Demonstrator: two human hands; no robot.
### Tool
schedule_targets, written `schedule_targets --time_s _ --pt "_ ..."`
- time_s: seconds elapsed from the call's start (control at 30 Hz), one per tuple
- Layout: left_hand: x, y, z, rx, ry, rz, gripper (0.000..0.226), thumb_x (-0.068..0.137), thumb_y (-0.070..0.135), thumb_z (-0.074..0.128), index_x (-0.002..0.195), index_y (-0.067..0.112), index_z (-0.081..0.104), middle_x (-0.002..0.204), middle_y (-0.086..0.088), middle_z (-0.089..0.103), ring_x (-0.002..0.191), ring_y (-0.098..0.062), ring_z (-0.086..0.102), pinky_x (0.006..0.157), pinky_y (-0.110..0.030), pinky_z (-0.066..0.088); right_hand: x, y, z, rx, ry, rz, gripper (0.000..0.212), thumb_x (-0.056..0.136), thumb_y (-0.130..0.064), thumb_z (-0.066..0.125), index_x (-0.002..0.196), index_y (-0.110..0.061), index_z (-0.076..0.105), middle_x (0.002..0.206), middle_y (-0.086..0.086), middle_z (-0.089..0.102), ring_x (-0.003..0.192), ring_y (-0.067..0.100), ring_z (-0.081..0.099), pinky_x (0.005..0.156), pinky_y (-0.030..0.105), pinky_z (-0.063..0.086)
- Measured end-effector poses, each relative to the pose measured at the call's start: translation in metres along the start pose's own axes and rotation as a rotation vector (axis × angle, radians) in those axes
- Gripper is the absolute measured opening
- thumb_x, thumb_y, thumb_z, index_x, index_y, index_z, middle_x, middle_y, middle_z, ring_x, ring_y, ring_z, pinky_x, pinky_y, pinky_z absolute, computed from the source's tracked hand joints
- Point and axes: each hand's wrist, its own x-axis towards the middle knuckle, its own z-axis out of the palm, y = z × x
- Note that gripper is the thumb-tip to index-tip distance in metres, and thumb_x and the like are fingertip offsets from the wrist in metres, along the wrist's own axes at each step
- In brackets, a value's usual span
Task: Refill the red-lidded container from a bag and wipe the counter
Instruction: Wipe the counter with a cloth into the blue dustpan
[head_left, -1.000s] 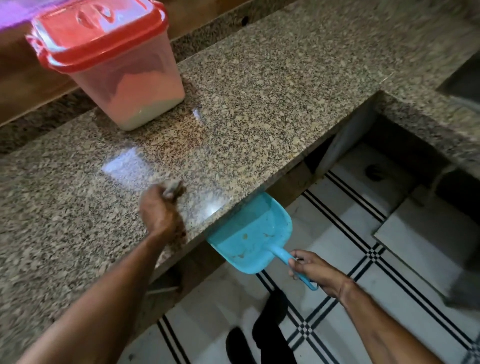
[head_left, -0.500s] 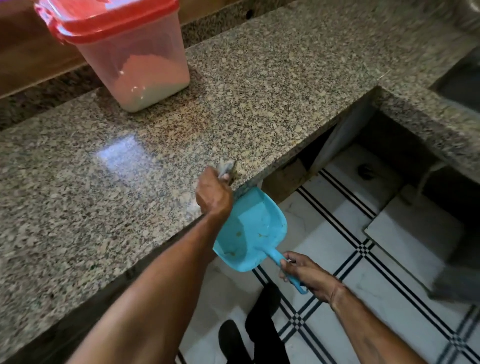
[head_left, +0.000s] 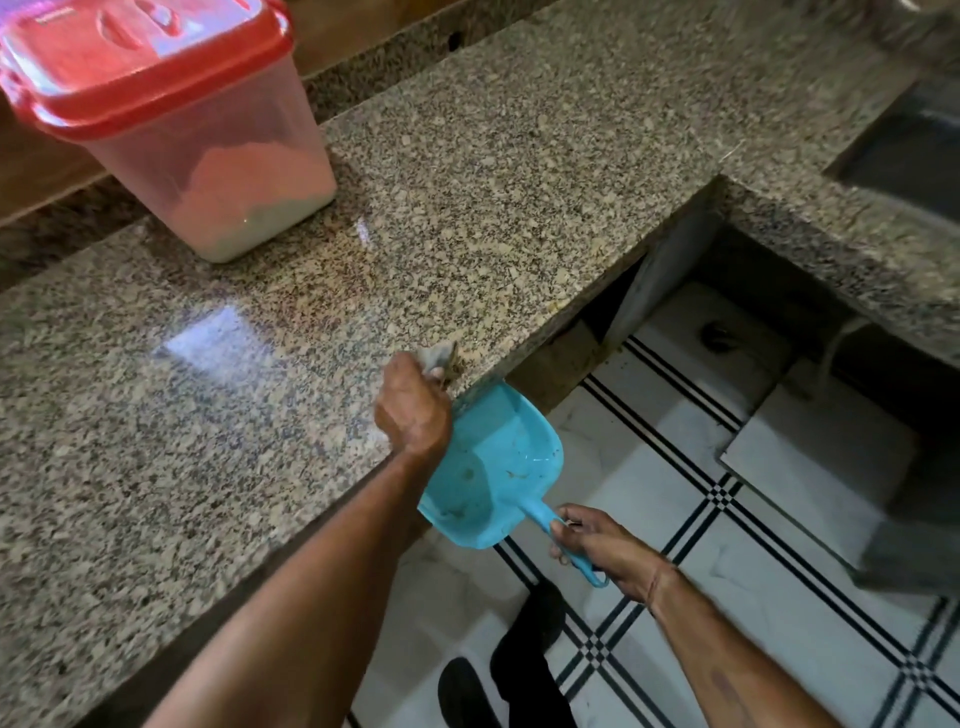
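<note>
The red-lidded clear plastic container (head_left: 171, 130) stands at the back left of the speckled granite bench (head_left: 519, 156), its lid on, with a slope of pale powder showing through its walls. It is well apart from both hands.

I see my left hand (head_left: 413, 410) at the front edge of the bench, its fingers closed round a small greyish cloth (head_left: 441, 358) that pokes out past the knuckles and presses on the stone right at the rim. The cloth is blurred, so I cannot tell more about it.

Just beside and below that hand, a turquoise plastic dustpan (head_left: 493, 462) is held with its open mouth against the underside of the bench edge, tilted so the pan slopes down toward me. A few brown specks lie inside it. My right hand (head_left: 602, 545) grips the dustpan's thin handle, fingers wrapped tight round it.

Below is a white tiled floor (head_left: 779, 545) crossed by black stripes, and a dark shoe (head_left: 462, 686) shows near the bottom of the view. To the right the bench steps down into a lower granite ledge (head_left: 831, 249).
</note>
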Motion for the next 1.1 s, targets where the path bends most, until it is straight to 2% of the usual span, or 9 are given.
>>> schedule_targets --time_s 0.23,0.4,0.47,0.57,0.67,0.77,0.83,1.0,1.1 --pt "0.039 0.006 -0.022 -0.049 -0.061 0.053 0.013 0.102 0.029 0.055 0.114 0.026 0.060 0.102 0.003 0.066 0.078 -0.013 0.059 0.064 -0.029 0.048 0.012 -0.008 -0.018 0.016 -0.014 0.011 0.024 0.102 -0.032 0.059 0.114 -0.011 0.064 0.086 0.002 0.070 0.077 0.006 0.064 0.090 0.032 0.047" --pt "0.051 0.018 -0.005 -0.170 -0.287 0.315 0.025 0.099 0.037 0.060 0.118 0.029 0.074 0.109 0.006 0.073 0.072 -0.019 0.069 0.063 -0.042 0.062 0.022 -0.015 -0.026 0.021 -0.006 0.011 0.014 0.103 -0.030 0.058 0.106 -0.018 0.065 0.086 0.003 0.070 0.080 0.010 0.063 0.084 0.027 0.048" --pt "0.053 0.019 0.006 -0.013 -0.314 0.505 0.033 0.098 0.046 0.054 0.117 0.030 0.075 0.102 0.004 0.069 0.083 -0.018 0.063 0.069 -0.039 0.057 0.025 -0.014 -0.029 0.023 -0.006 0.012 0.013 0.103 -0.029 0.058 0.105 -0.020 0.066 0.087 0.004 0.070 0.082 0.011 0.063 0.083 0.027 0.048" --pt "0.045 0.003 0.006 0.097 -0.338 0.625 0.042 0.100 0.049 0.047 0.122 0.023 0.072 0.100 0.001 0.053 0.095 -0.017 0.048 0.074 -0.022 0.035 0.025 -0.013 -0.028 0.012 -0.007 0.028 0.018 0.103 -0.028 0.058 0.109 -0.013 0.066 0.086 0.006 0.068 0.081 0.013 0.062 0.078 0.022 0.049" --pt "0.034 -0.013 -0.004 0.111 -0.345 0.640 0.037 0.105 0.041 0.048 0.129 0.019 0.067 0.100 0.001 0.048 0.096 -0.016 0.045 0.077 -0.027 0.039 0.021 -0.017 -0.021 -0.003 -0.003 0.040 0.027 0.103 -0.026 0.057 0.117 -0.003 0.062 0.086 0.007 0.065 0.076 0.012 0.058 0.064 0.010 0.047" --pt "0.030 -0.017 -0.010 0.126 -0.361 0.616 0.038 0.105 0.038 0.049 0.133 0.017 0.064 0.103 -0.001 0.051 0.098 -0.019 0.048 0.081 -0.033 0.041 0.018 -0.024 -0.013 -0.022 -0.002 0.039 0.028 0.103 -0.026 0.057 0.118 -0.002 0.061 0.084 0.005 0.066 0.074 0.010 0.058 0.066 0.013 0.047" --pt "0.029 -0.015 -0.010 0.125 -0.368 0.569 0.033 0.105 0.031 0.052 0.131 0.014 0.065 0.103 0.000 0.052 0.095 -0.016 0.049 0.078 -0.028 0.042 0.016 -0.028 -0.008 -0.020 0.008 0.023 0.029 0.103 -0.023 0.057 0.119 0.001 0.060 0.081 0.004 0.066 0.074 0.012 0.058 0.067 0.011 0.049" --pt "0.036 -0.007 -0.010 0.102 -0.412 0.518 0.024 0.104 0.023 0.053 0.109 0.005 0.067 0.100 -0.005 0.060 0.079 -0.010 0.052 0.066 -0.020 0.042 0.004 -0.030 0.003 -0.034 0.036 0.001 0.024 0.104 -0.019 0.056 0.115 0.002 0.061 0.075 0.002 0.065 0.071 0.014 0.057 0.062 0.010 0.049" --pt "0.032 -0.016 -0.020 0.057 -0.413 0.452 0.026 0.107 0.026 0.049 0.084 0.017 0.058 0.083 0.004 0.057 0.067 -0.003 0.048 0.053 -0.018 0.033 -0.004 -0.027 0.010 -0.032 0.058 0.002 0.026 0.103 -0.021 0.057 0.115 0.002 0.062 0.077 0.002 0.067 0.077 0.016 0.059 0.069 0.014 0.052"
